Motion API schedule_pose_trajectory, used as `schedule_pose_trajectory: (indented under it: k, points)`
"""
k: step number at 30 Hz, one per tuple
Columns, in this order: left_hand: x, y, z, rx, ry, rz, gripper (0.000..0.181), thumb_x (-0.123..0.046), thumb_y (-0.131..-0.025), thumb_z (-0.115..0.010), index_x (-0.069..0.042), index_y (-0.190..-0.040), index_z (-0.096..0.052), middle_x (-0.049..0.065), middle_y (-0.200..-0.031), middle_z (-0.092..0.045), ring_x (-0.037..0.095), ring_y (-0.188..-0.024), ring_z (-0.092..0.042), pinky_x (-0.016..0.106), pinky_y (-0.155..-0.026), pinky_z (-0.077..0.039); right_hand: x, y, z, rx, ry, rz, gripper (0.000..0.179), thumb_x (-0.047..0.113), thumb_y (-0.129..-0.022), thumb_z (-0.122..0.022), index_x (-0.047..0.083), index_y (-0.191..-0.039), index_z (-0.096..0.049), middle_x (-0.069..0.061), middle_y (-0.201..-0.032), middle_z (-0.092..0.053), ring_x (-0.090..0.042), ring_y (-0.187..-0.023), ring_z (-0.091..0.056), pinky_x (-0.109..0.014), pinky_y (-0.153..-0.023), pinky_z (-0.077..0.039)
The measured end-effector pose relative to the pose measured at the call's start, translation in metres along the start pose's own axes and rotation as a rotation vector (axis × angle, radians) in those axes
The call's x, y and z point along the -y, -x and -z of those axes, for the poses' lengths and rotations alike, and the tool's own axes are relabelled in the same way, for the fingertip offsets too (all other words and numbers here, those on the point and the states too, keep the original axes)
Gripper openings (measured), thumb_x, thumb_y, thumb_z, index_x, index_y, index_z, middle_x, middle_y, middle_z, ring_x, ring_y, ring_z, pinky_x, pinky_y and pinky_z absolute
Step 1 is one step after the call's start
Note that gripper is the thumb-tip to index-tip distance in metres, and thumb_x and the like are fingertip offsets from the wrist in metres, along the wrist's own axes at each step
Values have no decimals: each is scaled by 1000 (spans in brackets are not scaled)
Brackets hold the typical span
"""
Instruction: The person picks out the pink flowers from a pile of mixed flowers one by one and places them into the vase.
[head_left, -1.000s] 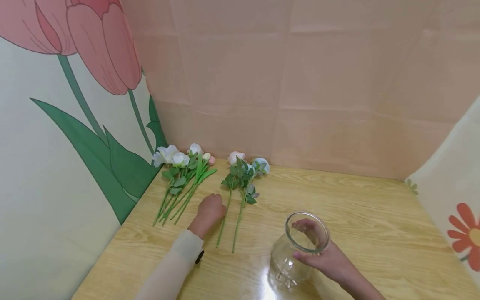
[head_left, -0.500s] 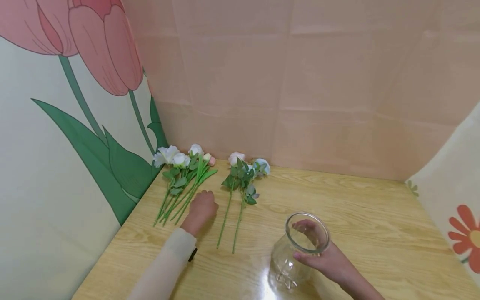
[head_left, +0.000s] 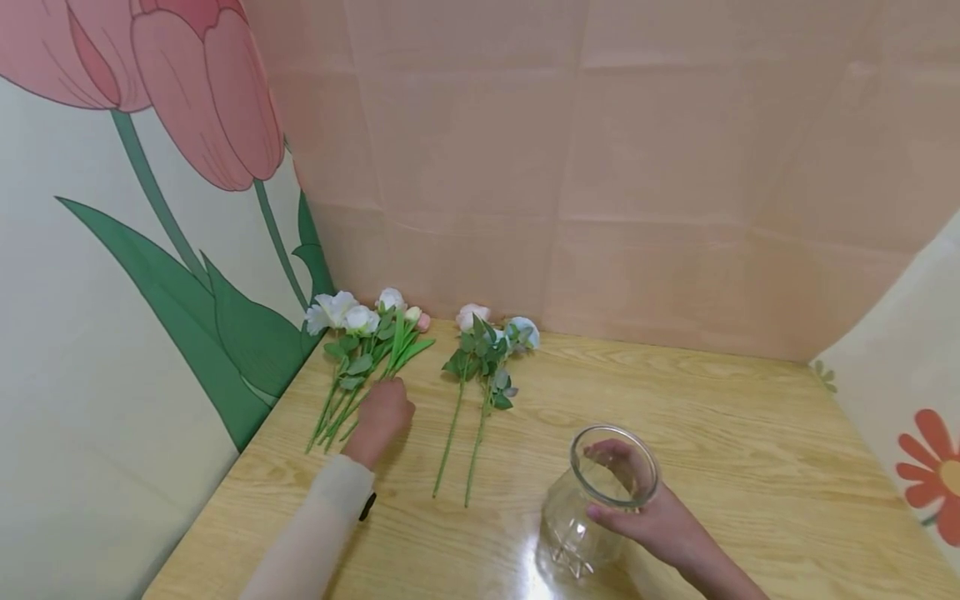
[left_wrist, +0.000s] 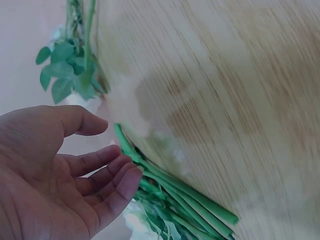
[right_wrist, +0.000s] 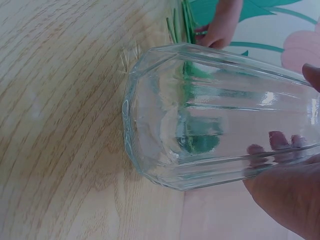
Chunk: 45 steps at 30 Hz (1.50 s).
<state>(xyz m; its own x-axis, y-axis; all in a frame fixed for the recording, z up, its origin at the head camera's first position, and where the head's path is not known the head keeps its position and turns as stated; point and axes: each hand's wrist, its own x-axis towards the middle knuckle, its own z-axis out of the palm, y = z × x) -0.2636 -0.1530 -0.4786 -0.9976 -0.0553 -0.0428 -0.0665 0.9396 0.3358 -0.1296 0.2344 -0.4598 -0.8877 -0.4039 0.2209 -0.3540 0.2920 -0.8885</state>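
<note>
My left hand (head_left: 381, 419) is over the right side of a bunch of flowers at the table's left, covering part of the green stems (head_left: 334, 408). In the left wrist view its fingers are loosely bent, thumb apart, and the fingertips are right at the stems (left_wrist: 200, 202); nothing is gripped between them. White blooms (head_left: 362, 319) and a pink bud (head_left: 423, 322) top this bunch. My right hand (head_left: 667, 521) holds a clear glass vase (head_left: 564, 518) near its neck, thumb at the front and fingers behind. Inside the faceted vase (right_wrist: 215, 125) nothing stands.
Between the bunch and the vase lie a pink rose (head_left: 472, 317) and a pale blue flower (head_left: 522, 332), stems toward me. The wooden table (head_left: 720, 425) meets a pinkish backdrop (head_left: 645, 192) behind. A tulip-printed sheet (head_left: 112, 333) hangs at the left.
My left hand has moved left, from beside the pink rose's stem to the stems of the left bunch. The right hand and the vase have stayed in place.
</note>
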Motion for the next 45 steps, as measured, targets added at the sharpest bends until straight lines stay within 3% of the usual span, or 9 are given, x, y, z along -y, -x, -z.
schedule_pose_trajectory:
  k: [4, 8, 13, 19, 28, 36, 45]
  points:
    - [8, 1, 4, -30, 8, -10, 26, -9, -94, -61, 8, -112, -63, 23, -106, -62, 37, -96, -62, 48, -76, -57, 1, 0, 0, -3, -4, 9, 68, 2, -86, -76, 8, -142, -39, -13, -142, -45, 12, -135, -32, -88, -95, -16]
    - [18, 1, 4, -58, -6, -47, 22, -9, -93, -63, 8, -106, -65, 25, -105, -63, 40, -100, -61, 50, -83, -55, 2, -1, 0, -2, -9, 21, 68, 1, -86, -76, 6, -142, -38, -15, -142, -45, 11, -135, -33, -88, -95, -15]
    - [29, 0, 3, -79, 0, -55, 12, -8, -92, -65, 4, -91, -65, 21, -92, -64, 38, -90, -64, 48, -76, -56, 2, -1, -1, 1, -5, 29, 68, 1, -86, -76, 6, -143, -37, -15, -142, -44, 10, -135, -32, -88, -94, -16]
    - [37, -2, 3, -70, 51, -19, 9, -4, -92, -63, 4, -86, -64, 17, -82, -63, 32, -75, -64, 44, -63, -56, 2, 0, -1, -4, -8, 49, 68, -1, -86, -76, 5, -142, -38, -16, -142, -45, 7, -136, -33, -88, -94, -17]
    - [46, -6, 0, -40, 17, 2, 15, 1, -94, -55, 9, -102, -66, 20, -85, -66, 34, -75, -67, 43, -60, -57, 1, 0, -1, 2, -3, 49, 67, 0, -86, -75, 6, -142, -38, -17, -142, -45, 8, -136, -33, -88, -95, -14]
    - [50, -8, -4, -76, -56, -40, 14, 7, -94, -53, 10, -97, -66, 23, -87, -67, 35, -76, -68, 43, -63, -58, 1, 0, -1, -7, 19, 57, 68, 1, -86, -76, 7, -142, -38, -14, -141, -46, 3, -137, -35, -87, -94, -19]
    - [50, -13, -6, -37, -55, 11, 17, 5, -96, -53, 12, -105, -66, 25, -90, -68, 37, -81, -69, 45, -66, -59, -1, 0, -1, -8, 1, 59, 68, -2, -85, -76, 6, -142, -39, -17, -140, -46, 9, -135, -34, -87, -95, -19]
